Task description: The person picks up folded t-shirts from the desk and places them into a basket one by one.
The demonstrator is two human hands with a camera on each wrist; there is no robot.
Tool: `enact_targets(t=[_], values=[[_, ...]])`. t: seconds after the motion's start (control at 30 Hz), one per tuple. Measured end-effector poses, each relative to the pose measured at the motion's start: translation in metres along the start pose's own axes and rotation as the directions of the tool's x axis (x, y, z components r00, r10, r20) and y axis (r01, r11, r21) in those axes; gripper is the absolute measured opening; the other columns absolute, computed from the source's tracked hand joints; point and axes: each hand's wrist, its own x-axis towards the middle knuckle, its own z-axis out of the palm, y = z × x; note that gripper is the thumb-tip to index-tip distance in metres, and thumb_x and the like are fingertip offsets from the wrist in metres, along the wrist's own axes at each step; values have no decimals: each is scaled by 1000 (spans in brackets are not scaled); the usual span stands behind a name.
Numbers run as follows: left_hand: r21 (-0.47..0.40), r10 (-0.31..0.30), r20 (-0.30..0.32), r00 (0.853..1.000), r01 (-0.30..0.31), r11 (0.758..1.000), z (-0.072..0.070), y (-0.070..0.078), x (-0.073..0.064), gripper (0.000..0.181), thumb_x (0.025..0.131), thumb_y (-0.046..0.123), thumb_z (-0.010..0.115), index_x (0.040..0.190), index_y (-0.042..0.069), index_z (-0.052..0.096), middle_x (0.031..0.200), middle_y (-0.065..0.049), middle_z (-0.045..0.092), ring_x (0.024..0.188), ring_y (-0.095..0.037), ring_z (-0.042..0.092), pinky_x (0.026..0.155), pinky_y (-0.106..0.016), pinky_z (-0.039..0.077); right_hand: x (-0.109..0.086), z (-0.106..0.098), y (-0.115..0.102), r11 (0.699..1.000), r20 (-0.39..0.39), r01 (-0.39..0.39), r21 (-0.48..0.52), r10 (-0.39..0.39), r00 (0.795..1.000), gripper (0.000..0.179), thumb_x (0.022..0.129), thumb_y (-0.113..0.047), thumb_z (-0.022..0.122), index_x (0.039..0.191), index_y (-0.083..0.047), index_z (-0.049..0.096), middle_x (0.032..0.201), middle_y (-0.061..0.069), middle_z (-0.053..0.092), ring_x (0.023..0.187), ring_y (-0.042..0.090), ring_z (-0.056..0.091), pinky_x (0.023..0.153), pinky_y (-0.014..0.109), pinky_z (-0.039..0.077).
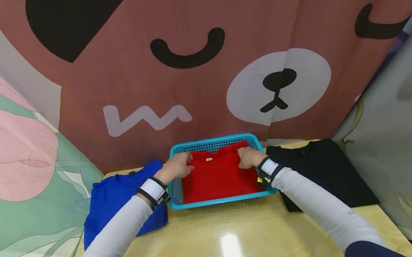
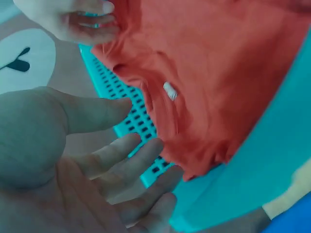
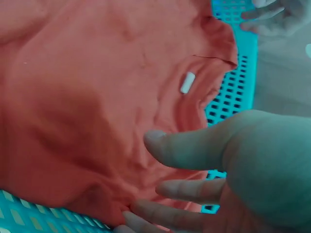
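A red folded shirt [image 1: 216,175] with a small white neck label [image 2: 170,91] lies inside a blue plastic basket [image 1: 224,201]. At the basket's left end is my left hand [image 1: 177,165], thumb and fingers apart and relaxed, fingertips near the shirt's shoulder corner. Nothing sits between those fingers in the left wrist view. My right hand [image 1: 249,157] is over the opposite shoulder. In the right wrist view its thumb [image 3: 180,148] stands apart from the fingers, which reach down to the red cloth by the basket wall.
On the wooden table [image 1: 198,239], a blue folded shirt [image 1: 121,184] lies left of the basket and a black folded shirt [image 1: 322,172] lies right of it. Behind the table hangs a brown curtain [image 1: 203,85] with a bear print.
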Motion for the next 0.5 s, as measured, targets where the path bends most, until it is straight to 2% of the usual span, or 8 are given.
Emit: enact_targets(t=[0.1,0.17,0.27,0.33,0.4,0.47,0.5], values=[[-16,18,16,1000,-17,1000,12,0,-10,42,93,28,68,129,8,56,126,-12,62,84,-16,58,66,-29,50,1,8,0,1000,35,6,-17,-5,999,41,89,-19,72,120,1,55,96,10,59,86,21,55,72,32,48],[-32,48,17,999,-48,998,21,-3,-19,42,93,30,69,127,9,58,121,-10,64,79,-16,59,65,-29,51,1,16,0,1000,61,18,-19,-17,998,46,89,-22,73,124,1,55,102,10,60,91,21,55,77,35,49],[-63,135,-65,989,-139,988,32,-16,-36,37,92,31,69,123,12,61,114,-5,67,78,-13,60,65,-29,52,-3,24,0,999,105,51,14,-52,993,60,90,-26,72,137,2,49,124,13,58,109,25,53,93,43,50],[-83,186,-153,970,-200,976,33,-25,-49,34,93,32,68,122,15,63,106,-4,69,69,-13,60,59,-29,51,-13,22,0,995,113,82,49,-87,990,68,89,-30,72,144,0,44,137,14,53,120,27,50,102,49,47],[-90,224,-269,937,-256,963,30,-35,-61,29,94,30,68,119,16,65,106,-2,71,77,-15,64,64,-30,53,-28,15,-1,990,108,119,75,-127,986,69,90,-33,71,146,-3,43,145,14,49,127,29,47,107,53,44],[-125,198,-347,917,-255,959,32,-52,-76,26,94,29,68,117,17,67,105,-1,71,80,-18,66,66,-35,54,-45,15,-7,982,108,161,98,-171,979,67,90,-35,70,146,-7,45,145,12,50,129,29,47,106,54,44],[-137,183,-380,907,-251,958,34,-61,-82,24,94,27,67,116,17,67,108,-3,72,88,-20,67,72,-38,56,-54,16,-10,977,99,184,105,-194,976,65,91,-36,70,145,-8,46,145,11,51,129,29,47,105,54,45]])
